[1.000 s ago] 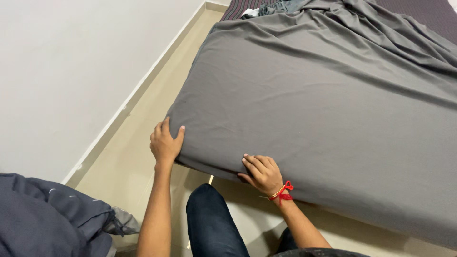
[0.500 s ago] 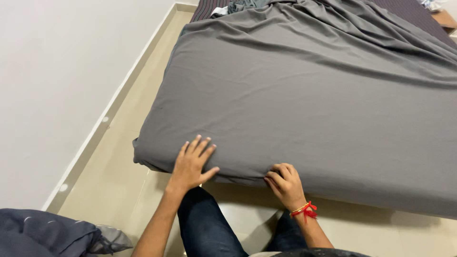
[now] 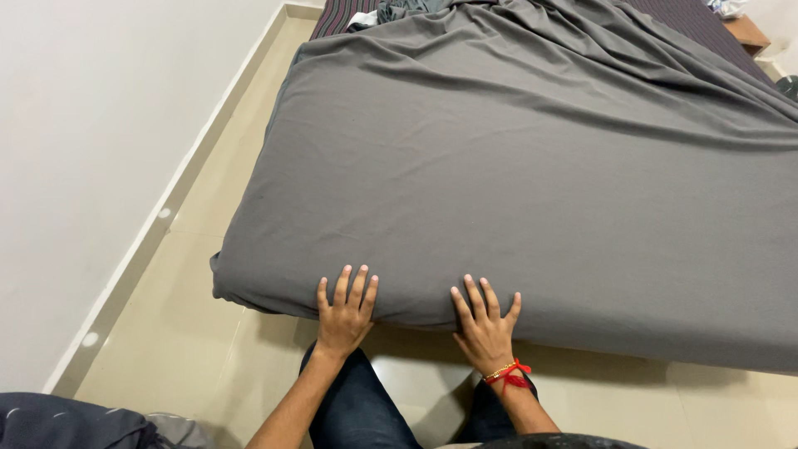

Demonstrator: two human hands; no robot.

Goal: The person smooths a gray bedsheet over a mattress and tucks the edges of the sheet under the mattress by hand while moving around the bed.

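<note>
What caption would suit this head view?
Both hands, left hand and right hand, press flat on the near edge of a grey sheet covering a mattress.

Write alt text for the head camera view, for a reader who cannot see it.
Both hands press flat, fingers spread, on the near edge of a grey sheet covering a mattress: left hand, and right hand with a red thread at the wrist. The sheet lies wrinkled toward the far end; beige floor and a white wall run alongside.
</note>
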